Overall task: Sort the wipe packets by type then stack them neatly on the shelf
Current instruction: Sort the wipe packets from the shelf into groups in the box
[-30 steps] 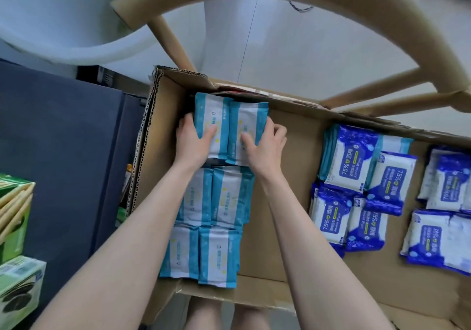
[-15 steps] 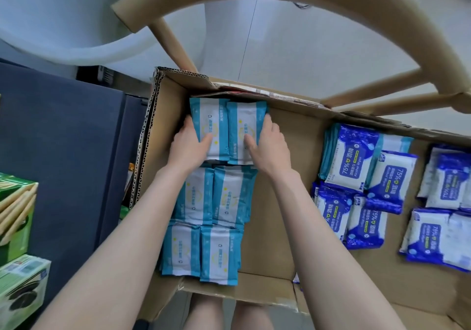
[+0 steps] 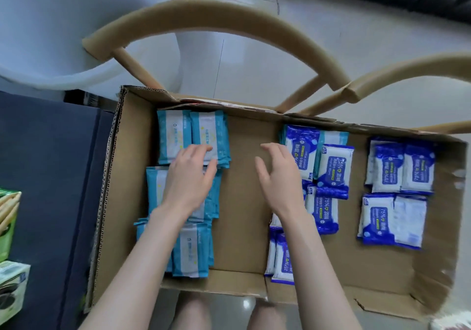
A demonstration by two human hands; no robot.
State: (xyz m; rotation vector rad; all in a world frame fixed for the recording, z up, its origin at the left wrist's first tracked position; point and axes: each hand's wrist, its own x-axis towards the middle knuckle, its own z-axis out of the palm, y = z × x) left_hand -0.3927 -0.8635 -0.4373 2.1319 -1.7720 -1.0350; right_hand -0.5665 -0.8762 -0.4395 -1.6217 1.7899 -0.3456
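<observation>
Two packet types share one cardboard box [image 3: 242, 202]; we fear sliding stacks.
Teal packets [image 3: 173, 136] sit left of frame and blue packets [image 3: 334, 169] lie crooked centre-right. Our left hand [image 3: 190, 179], fingers slack, perhaps brushes teal. Our right hand [image 3: 279, 179] hovers loose-fingered and empty, and a careless sweep could scatter blue.

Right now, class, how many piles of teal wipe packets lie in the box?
6 teal piles: two at the back, two in the middle under the left hand, two nearest, partly behind the forearm.
</observation>
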